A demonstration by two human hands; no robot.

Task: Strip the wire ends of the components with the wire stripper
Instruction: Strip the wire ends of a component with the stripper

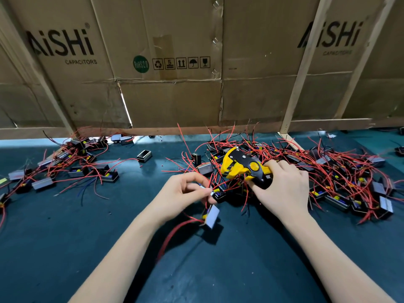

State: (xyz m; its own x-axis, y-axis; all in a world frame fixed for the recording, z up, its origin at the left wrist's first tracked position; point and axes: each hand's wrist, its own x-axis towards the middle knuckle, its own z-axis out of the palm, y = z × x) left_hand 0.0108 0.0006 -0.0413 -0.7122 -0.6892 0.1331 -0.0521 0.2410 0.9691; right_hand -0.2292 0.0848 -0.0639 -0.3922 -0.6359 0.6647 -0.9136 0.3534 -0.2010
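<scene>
- Right hand (pixel 282 189) grips the yellow-and-black plastic wire stripper (pixel 246 168), fingers curled round its handles. Tool head points left and slightly away from the person, over the near edge of the big pile.
- Stripper jaws sit just beyond and right of the left hand; whether a wire is in them, cannot tell.
- Left hand (pixel 185 193) pinches a small black box-shaped component with a grey metal face (pixel 215 194) between thumb and fingertips, at the near-left edge of the pile.
- Red insulated wires (pixel 209 182) rise from that component past the left fingertips toward the stripper head.
- A second grey-faced component (pixel 211 215) hangs or lies tilted just below the left hand; its red lead (pixel 172 232) trails down-left across the mat. Whether the hand also holds this one, cannot tell.
- Large tangled pile of black components with red wires (pixel 328 176) lies right of centre, behind and right of the right hand.
- Smaller pile of the same components (pixel 72 165) sits far left, well apart from both hands.
- One lone open black casing (pixel 144 155) lies between the two piles.
- All on a dark teal table mat (pixel 218 270).
- Flattened brown cardboard cartons printed "AiSHi CAPACITORS" (pixel 170 62) stand as a wall behind, braced by pale wooden battens (pixel 303 68).
</scene>
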